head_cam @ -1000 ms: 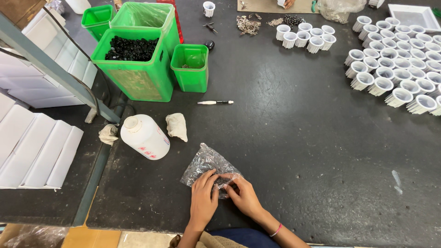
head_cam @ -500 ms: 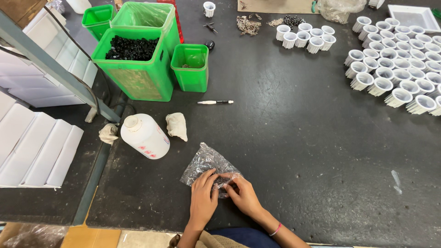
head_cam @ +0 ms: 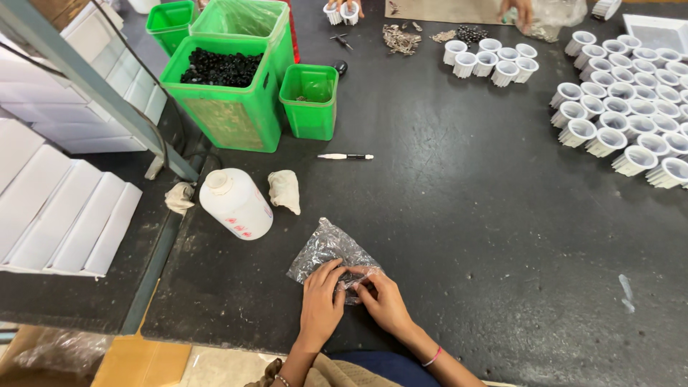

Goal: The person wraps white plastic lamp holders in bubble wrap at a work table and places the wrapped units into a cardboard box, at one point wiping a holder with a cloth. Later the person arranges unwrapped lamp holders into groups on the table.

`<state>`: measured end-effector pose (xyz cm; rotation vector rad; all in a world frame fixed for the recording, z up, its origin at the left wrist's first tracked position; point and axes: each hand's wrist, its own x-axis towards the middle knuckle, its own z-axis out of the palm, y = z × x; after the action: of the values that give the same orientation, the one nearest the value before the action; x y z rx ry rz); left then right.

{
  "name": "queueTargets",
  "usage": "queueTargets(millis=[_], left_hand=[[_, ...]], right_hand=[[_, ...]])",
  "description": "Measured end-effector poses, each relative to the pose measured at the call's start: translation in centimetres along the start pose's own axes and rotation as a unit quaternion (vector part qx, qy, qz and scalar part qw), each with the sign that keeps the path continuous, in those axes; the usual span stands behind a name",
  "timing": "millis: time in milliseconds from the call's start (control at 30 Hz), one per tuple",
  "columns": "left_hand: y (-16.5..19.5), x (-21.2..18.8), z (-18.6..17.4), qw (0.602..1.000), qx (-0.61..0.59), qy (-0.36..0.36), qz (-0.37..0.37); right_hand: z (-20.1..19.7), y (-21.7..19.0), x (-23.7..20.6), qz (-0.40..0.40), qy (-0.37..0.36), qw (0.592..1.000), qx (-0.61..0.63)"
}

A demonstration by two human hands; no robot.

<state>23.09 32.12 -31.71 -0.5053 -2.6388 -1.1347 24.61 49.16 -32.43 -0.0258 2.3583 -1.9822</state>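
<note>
A small clear plastic bag [head_cam: 322, 251] with dark bits inside lies on the black table [head_cam: 466, 215] near its front edge. My left hand [head_cam: 320, 304] rests on the bag's near side, fingers pinching the plastic. My right hand [head_cam: 383, 301] grips the bag's right corner, close against the left hand. Both hands hold the same bag, and their fingertips hide its near edge.
A white plastic bottle [head_cam: 235, 203] lies left of the bag, a crumpled cloth [head_cam: 284, 190] beside it. A pen [head_cam: 345, 156], green bins [head_cam: 229, 93] with black pieces, and several white ribbed cups [head_cam: 623, 107] stand farther back. Another person's hands [head_cam: 517, 10] work at the far edge.
My hands have stayed on the bag with only small finger shifts. The view has tilted slightly, so the far edge of the table shows more.
</note>
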Motion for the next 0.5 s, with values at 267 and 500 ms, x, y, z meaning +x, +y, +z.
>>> queueTargets(millis=[267,500], left_hand=[[0.12,-0.21,-0.03,1.0,0.0,0.007,0.006],[0.07,-0.19,0.05,1.0,-0.001,0.012,0.011]], right_hand=[[-0.02,0.27,-0.01,-0.012,-0.004,1.0,0.009],[0.03,0.44,0.03,-0.01,-0.003,1.0,0.012]])
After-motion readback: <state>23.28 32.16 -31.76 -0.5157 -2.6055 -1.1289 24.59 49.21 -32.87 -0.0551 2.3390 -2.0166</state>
